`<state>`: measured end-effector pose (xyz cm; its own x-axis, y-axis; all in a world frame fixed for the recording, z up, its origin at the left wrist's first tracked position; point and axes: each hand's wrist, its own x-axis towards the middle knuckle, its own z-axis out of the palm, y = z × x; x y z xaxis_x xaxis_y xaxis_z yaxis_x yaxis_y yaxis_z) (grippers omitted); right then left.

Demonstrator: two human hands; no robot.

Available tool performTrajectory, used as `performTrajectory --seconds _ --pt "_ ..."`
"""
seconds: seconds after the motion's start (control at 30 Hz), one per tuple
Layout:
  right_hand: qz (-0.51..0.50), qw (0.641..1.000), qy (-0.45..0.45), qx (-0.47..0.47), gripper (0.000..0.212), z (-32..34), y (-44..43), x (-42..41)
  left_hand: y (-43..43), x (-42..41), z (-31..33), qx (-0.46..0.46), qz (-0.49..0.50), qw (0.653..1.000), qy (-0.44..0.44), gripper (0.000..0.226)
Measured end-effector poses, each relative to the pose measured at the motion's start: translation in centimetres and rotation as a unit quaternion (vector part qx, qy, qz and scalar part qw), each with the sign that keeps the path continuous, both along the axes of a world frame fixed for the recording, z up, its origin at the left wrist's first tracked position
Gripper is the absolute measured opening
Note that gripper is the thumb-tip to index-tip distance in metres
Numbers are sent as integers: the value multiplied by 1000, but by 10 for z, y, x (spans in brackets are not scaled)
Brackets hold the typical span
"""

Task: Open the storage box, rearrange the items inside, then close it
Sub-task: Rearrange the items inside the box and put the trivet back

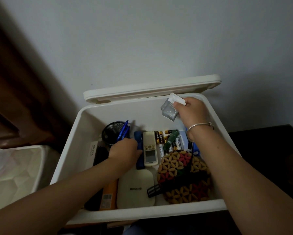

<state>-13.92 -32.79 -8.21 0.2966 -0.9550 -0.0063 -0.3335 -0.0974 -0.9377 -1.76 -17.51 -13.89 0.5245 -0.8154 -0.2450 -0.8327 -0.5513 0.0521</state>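
Note:
The white storage box [71, 143] stands open, its lid [150, 89] propped against the wall behind. My right hand [192, 110] holds a small silver-grey packet [169, 111] above the box's back right corner. My left hand [125, 152] reaches down inside and grips a blue object [139, 141] beside a white remote control [150, 148]. Several batteries [173, 145], a dark green tube [171, 140], a black mesh cup [111, 133] with blue pens [123, 131], a beaded mat [183, 175], a white flat case [135, 189], a black comb [153, 189] and an orange bottle [108, 195] lie inside.
A second white container [18, 168] stands to the left of the box. A brown wooden door [15, 82] is at far left, and a dark surface [261, 141] lies to the right. The white wall is directly behind the lid.

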Motion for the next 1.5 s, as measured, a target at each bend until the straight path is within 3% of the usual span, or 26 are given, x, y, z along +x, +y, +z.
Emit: performTrajectory --seconds 0.13,0.2,0.37,0.53,1.23,1.43,1.5 --pt "-2 1000 -13 10 12 0 0 1 16 13 31 -84 -15 988 -128 20" --pt "-1 1000 -10 8 11 -1 0 1 26 23 34 -82 -12 984 -156 28" --pt "1 1000 8 2 12 -3 0 0 29 38 22 5 -42 989 -138 31" --pt "3 1000 17 -5 15 -3 -1 -1 23 39 14 33 -87 982 -165 27" --pt "14 1000 23 0 17 0 3 -1 37 45 24 8 -94 993 -69 26" --pt "56 998 -12 32 11 -2 5 1 37 46 31 8 -56 998 -40 28" --pt "89 995 -30 43 8 0 7 2 40 40 40 -34 -42 997 -59 27"
